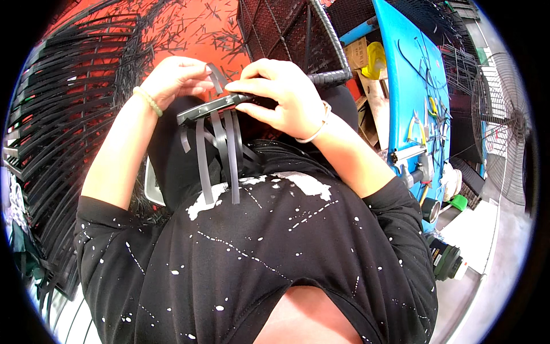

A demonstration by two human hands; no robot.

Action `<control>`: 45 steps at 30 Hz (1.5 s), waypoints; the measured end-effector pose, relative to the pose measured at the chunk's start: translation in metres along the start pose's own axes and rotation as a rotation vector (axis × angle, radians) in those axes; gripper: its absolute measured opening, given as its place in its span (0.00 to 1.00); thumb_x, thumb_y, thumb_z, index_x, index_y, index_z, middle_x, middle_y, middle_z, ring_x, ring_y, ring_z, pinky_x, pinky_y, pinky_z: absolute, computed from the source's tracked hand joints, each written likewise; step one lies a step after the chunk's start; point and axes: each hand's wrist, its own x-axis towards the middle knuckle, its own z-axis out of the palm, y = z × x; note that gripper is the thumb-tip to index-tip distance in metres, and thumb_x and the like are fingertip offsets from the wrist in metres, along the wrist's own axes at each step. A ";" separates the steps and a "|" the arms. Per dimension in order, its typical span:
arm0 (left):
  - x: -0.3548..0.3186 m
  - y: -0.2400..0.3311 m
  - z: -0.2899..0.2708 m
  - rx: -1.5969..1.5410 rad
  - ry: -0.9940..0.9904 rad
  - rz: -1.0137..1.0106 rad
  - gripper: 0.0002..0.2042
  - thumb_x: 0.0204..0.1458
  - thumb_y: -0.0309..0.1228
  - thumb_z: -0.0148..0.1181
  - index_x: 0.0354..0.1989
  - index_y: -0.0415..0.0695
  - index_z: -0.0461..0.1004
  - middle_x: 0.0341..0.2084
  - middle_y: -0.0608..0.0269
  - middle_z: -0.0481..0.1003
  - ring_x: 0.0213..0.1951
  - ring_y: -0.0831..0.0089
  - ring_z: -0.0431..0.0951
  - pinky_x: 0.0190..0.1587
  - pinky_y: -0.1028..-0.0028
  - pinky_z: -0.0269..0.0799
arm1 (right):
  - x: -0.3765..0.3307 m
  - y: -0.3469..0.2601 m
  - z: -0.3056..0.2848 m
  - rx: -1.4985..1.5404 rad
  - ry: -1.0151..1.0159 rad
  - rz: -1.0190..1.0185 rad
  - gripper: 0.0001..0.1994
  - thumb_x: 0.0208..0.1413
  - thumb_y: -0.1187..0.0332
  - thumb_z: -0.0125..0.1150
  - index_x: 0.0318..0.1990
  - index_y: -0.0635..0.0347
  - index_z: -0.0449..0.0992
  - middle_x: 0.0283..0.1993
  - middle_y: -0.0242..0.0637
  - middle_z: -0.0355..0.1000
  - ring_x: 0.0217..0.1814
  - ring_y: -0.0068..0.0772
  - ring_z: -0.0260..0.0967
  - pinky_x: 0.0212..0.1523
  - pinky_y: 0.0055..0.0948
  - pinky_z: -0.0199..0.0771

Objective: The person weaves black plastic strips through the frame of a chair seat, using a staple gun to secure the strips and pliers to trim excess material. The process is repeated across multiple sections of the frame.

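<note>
Just above the frame's centre, my right hand (283, 94) clamps a dark curved bar (215, 107) from above, steadying it over my lap, I judge, so the black strips (220, 152) hanging from it fall free. Beside it, upper left of centre, my left hand (175, 80) pinches one strip's end (216, 77) between thumb and fingertips, lifted clear of the bar.

I have both hands raised before my chest: left hand (175, 80) pinching, right hand (281, 94) curled, gripping, forearms bent inward.
</note>
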 end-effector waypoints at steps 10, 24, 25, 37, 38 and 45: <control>-0.008 -0.003 0.028 -0.222 -0.183 -0.070 0.07 0.58 0.27 0.60 0.39 0.36 0.77 0.32 0.64 0.80 0.32 0.80 0.79 0.37 0.81 0.78 | -0.032 -0.028 0.006 -0.074 0.004 -0.162 0.09 0.46 0.69 0.65 0.38 0.50 0.81 0.33 0.24 0.70 0.38 0.27 0.69 0.41 0.31 0.66; -0.012 0.001 0.026 -0.055 -0.356 -0.090 0.08 0.57 0.30 0.62 0.37 0.38 0.79 0.29 0.65 0.80 0.28 0.81 0.79 0.33 0.80 0.76 | -0.037 -0.024 0.009 -0.051 -0.043 -0.174 0.15 0.45 0.72 0.64 0.44 0.55 0.82 0.36 0.27 0.72 0.41 0.30 0.71 0.44 0.32 0.69; -0.013 0.001 0.028 -0.053 -0.344 -0.089 0.08 0.57 0.30 0.62 0.38 0.38 0.79 0.28 0.65 0.81 0.28 0.80 0.79 0.33 0.80 0.76 | -0.036 -0.023 0.008 -0.034 -0.016 -0.167 0.14 0.46 0.72 0.64 0.44 0.55 0.81 0.36 0.28 0.72 0.40 0.31 0.71 0.43 0.32 0.69; -0.018 0.006 0.028 -0.058 -0.398 0.058 0.13 0.59 0.33 0.58 0.47 0.37 0.77 0.39 0.60 0.81 0.37 0.77 0.80 0.44 0.77 0.75 | -0.020 -0.023 -0.003 -0.093 0.224 -0.084 0.08 0.46 0.71 0.69 0.35 0.55 0.79 0.32 0.29 0.72 0.32 0.32 0.72 0.33 0.32 0.65; -0.027 0.011 0.029 -0.088 -0.382 0.109 0.15 0.60 0.33 0.57 0.50 0.37 0.75 0.42 0.58 0.80 0.40 0.76 0.79 0.47 0.76 0.74 | -0.015 -0.030 -0.010 -0.090 0.338 -0.089 0.07 0.44 0.72 0.70 0.33 0.54 0.79 0.31 0.29 0.73 0.31 0.32 0.72 0.32 0.31 0.64; -0.063 0.034 0.042 0.571 -0.302 0.867 0.16 0.49 0.30 0.69 0.47 0.40 0.79 0.37 0.66 0.76 0.40 0.75 0.77 0.41 0.75 0.71 | -0.004 -0.054 -0.030 -0.084 0.334 -0.164 0.06 0.46 0.69 0.67 0.34 0.52 0.79 0.35 0.27 0.71 0.33 0.30 0.70 0.33 0.31 0.63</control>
